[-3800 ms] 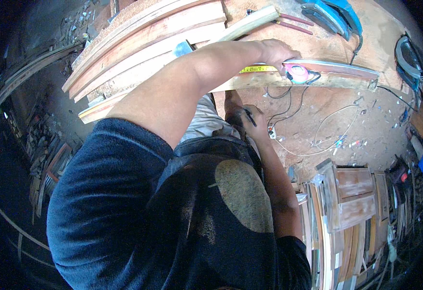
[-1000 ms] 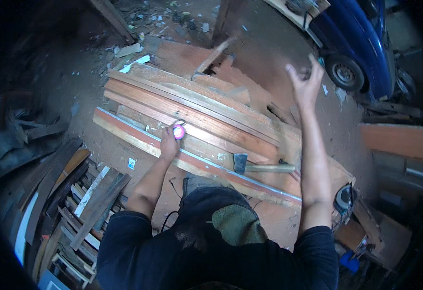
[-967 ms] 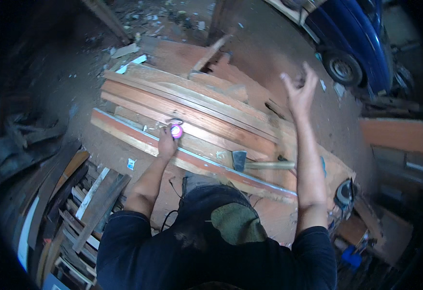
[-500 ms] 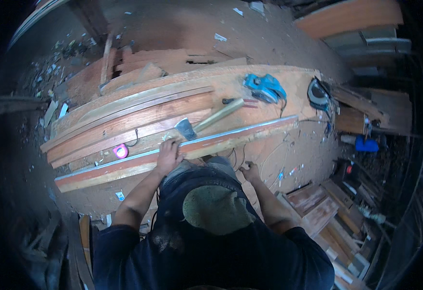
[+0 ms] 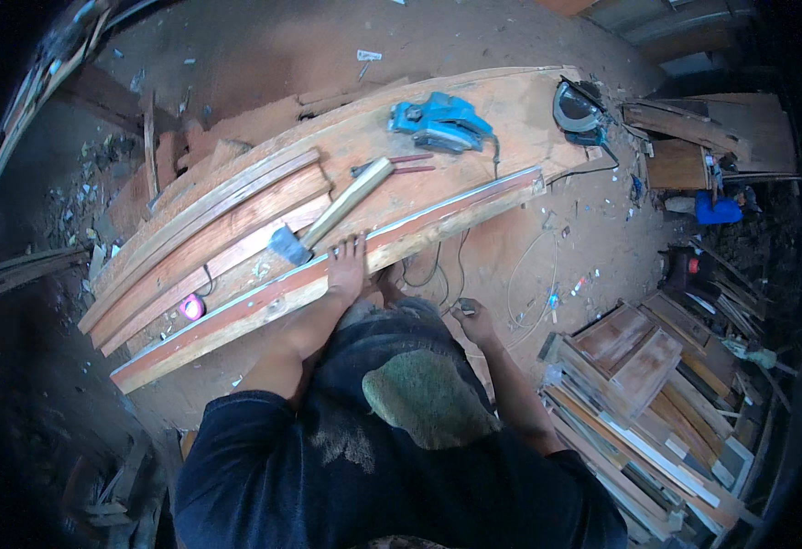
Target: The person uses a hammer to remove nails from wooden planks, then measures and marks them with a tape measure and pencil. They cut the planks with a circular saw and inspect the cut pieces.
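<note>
I am stretching my left hand (image 5: 348,267) forward, fingers spread flat on the long reddish plank (image 5: 328,274) beside the hammer (image 5: 328,215), while my right hand (image 5: 474,320) is hanging low, curled around something small I cannot identify.

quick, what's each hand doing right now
Left hand: open, fingers spread flat on the long board.
Right hand: closed around a small object, cannot tell what.
</note>
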{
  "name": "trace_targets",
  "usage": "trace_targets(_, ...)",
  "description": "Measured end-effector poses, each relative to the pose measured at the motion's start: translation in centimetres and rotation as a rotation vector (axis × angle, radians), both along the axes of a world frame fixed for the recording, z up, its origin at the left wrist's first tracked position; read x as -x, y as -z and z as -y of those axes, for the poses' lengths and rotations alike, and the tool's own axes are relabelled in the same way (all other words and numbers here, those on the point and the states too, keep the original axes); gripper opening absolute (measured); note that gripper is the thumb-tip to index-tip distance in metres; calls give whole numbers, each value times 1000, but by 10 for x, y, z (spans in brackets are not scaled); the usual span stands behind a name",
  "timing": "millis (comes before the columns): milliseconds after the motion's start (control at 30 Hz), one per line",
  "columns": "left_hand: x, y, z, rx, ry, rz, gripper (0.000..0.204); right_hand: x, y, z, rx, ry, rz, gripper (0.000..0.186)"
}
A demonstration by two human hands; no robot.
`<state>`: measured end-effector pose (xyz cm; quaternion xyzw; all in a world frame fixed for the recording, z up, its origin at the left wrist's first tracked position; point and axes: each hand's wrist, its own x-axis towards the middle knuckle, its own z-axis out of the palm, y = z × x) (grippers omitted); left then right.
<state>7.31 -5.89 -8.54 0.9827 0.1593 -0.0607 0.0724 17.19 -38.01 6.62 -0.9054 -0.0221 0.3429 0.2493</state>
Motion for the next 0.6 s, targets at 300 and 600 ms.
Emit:
trace_targets(300, -20, -128, -26, 359, -109, -159, 108, -123, 57, 189, -76, 69, 145, 51)
trace_targets(600, -80, -262, -32, 287, -164, 72, 111, -257, 62, 192, -247, 196, 3, 38)
